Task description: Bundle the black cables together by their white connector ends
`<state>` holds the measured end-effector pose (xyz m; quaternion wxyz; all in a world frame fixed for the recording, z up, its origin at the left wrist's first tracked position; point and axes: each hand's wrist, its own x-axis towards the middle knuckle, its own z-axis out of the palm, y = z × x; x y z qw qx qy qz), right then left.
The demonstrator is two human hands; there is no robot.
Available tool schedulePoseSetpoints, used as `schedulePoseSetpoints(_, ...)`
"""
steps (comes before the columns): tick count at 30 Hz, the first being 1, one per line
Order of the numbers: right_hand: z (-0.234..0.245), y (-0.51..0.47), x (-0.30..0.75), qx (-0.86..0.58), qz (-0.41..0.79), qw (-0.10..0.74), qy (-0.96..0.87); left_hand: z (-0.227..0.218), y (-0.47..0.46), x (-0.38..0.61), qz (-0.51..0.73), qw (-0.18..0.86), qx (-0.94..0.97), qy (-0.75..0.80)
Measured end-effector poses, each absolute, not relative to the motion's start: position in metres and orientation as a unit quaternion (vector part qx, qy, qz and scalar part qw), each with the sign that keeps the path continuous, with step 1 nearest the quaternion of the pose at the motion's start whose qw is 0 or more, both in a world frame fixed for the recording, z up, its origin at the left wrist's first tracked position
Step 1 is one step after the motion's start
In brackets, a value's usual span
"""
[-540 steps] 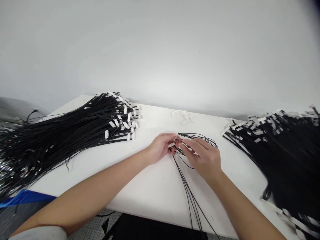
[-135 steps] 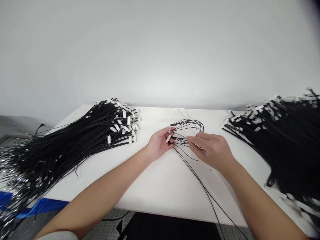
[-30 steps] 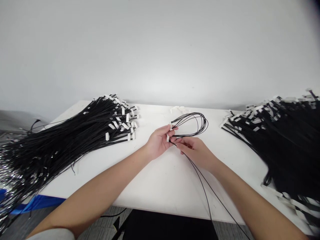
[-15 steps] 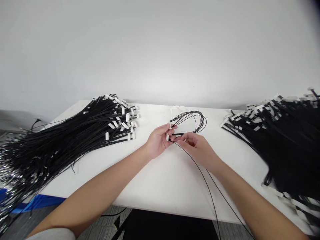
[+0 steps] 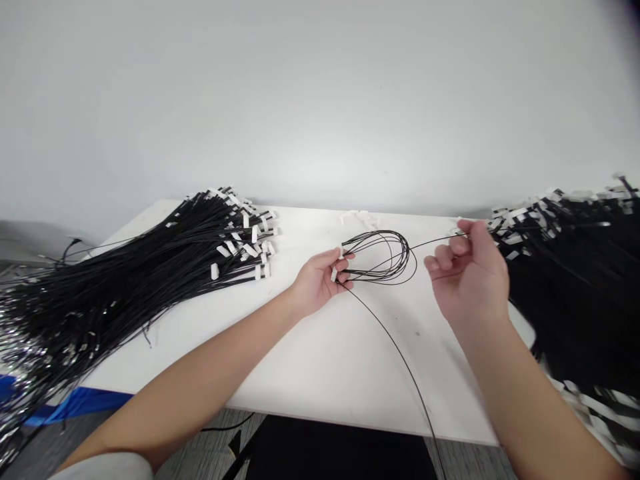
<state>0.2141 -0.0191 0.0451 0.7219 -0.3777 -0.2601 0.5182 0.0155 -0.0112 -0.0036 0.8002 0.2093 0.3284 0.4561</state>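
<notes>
Above the middle of the table, my left hand is closed around two small white connectors at the ends of a black cable harness. The harness's thin wires bow out to the right in a loop. My right hand is raised to the right of that loop, its thumb and forefinger pinching one thin black wire. This wire runs from the loop through the pinch and on to the right. Another single wire hangs from the left hand's connector over the table's front edge.
A large bundle of black cables with white connectors lies on the left of the white table. A second heap of cables covers the right side. Several loose white connectors lie near the back wall.
My right hand has moved from beside the left hand up and to the right, drawing one wire out with it. The left hand has stayed in place; the loop looks slightly lower.
</notes>
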Motion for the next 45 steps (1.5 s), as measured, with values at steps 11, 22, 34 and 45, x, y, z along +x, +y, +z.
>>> schedulePoseSetpoints(11, 0.046, -0.02, 0.215, -0.437, 0.456, 0.673, -0.384, -0.007, -0.009, 0.015, 0.435, 0.803, 0.244, 0.327)
schedulePoseSetpoints(22, 0.027, -0.032, 0.191, -0.515, 0.219, 0.476, -0.679, 0.0, -0.006, 0.014, 0.413, 0.847, 0.191, 0.275)
schedulePoseSetpoints(34, 0.026, -0.029, 0.192, -0.537, 0.317, 0.449, -0.64, 0.003, -0.008, 0.015, 0.402, 0.838, 0.211, 0.303)
schedulePoseSetpoints(45, 0.024, -0.029, 0.194, -0.531, 0.348, 0.443, -0.633, 0.003, -0.011, 0.015, 0.406, 0.833, 0.22, 0.305)
